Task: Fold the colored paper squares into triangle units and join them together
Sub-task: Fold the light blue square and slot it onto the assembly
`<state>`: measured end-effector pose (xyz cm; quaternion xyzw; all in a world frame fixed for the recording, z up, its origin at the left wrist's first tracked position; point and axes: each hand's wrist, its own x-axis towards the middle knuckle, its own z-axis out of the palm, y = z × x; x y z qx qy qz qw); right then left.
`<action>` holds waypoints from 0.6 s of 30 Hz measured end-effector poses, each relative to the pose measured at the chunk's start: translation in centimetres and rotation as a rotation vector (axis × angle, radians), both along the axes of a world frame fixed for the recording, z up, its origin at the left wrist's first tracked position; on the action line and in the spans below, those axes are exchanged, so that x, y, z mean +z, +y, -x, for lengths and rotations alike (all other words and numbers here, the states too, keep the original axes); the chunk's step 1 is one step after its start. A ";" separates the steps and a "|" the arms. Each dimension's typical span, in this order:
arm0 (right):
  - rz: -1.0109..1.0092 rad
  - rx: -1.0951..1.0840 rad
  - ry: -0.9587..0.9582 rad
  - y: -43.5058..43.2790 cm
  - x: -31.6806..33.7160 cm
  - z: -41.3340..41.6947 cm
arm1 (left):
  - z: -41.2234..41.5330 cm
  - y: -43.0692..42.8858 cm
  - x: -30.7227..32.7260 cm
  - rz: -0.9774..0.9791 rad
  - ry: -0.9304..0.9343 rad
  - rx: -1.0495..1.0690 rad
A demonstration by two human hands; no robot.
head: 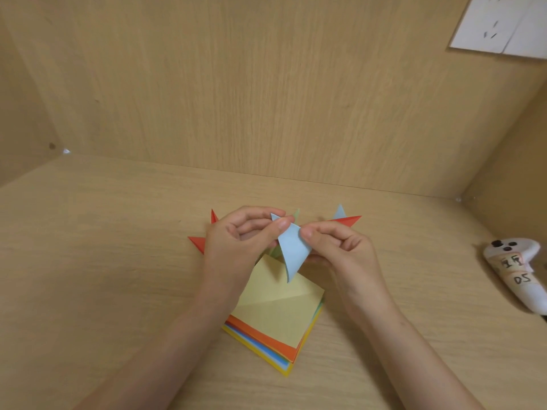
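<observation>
Left hand [236, 236]: thumb and forefinger pinch the upper corner of the pale blue folded paper triangle [293, 250]. Right hand [340, 247]: thumb and curled fingers pinch the same triangle at its right edge. Both hands are grasping; neither is free.

The triangle is held in the air above the far corner of the stack of coloured paper squares [266, 335]. Its long point hangs down over the stack's yellow top sheet, which carries a diagonal crease.

Beyond the stack, partly hidden behind the hands, lie red folded paper units [346, 221] with a blue tip and green slivers among them. Whether these are already joined cannot be told. Well to the right of the stack lies a white handheld controller with handwritten labels [515, 267]. Everything rests on a light wooden desk [103, 261].

Assessment: the blue unit appears to be under creasing or being readied for joining.

Risks noted:
- Working unsupported in the air may set a crooked crease, so the pocket fits poorly.
- Too hard a pinch at the thin corner may crumple or tear it.
- A wrist lowered carelessly may scatter the units beyond the stack.
</observation>
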<state>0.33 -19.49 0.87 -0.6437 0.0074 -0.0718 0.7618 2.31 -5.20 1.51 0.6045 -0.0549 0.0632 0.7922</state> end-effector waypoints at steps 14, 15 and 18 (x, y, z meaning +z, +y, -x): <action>0.131 -0.022 -0.088 -0.3 -0.1 0.1 | -0.4 0.6 -0.3 -0.317 -0.087 -0.087; 0.110 -0.018 -0.072 -0.3 -0.1 0.1 | -0.4 0.6 -0.3 -0.296 -0.074 -0.070; 0.030 -0.003 -0.011 -0.2 -0.1 0.0 | -0.3 0.5 -0.2 -0.225 -0.032 -0.006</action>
